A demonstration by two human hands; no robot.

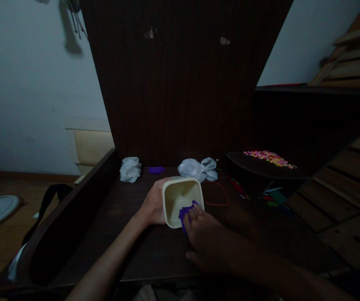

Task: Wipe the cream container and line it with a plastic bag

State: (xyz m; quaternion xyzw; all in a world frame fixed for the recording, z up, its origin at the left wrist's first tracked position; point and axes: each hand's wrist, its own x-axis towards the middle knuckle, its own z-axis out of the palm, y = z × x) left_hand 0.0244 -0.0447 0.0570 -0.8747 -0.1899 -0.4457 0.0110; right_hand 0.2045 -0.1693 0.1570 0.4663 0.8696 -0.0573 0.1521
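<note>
A cream plastic container (183, 182) is tipped on the dark wooden surface, its open mouth facing me. My left hand (155, 203) grips it round its left side; the fingertips are partly hidden behind it. My right hand (203, 234) is closed on a crumpled purple cloth (185, 214), which it holds at the container's lower right rim, partly inside the mouth. Just right of the container lies a thin reddish-brown square ring (226, 204), perhaps a lid rim or gasket.
Behind the container lie a knotted whitish plastic bag (192, 168), a crumpled white bag (130, 169) and a folded purple piece (156, 170). At right, a dark shelf (239, 161) bears many small colourful pieces (269, 157). A raised wooden edge (82, 200) borders the left side.
</note>
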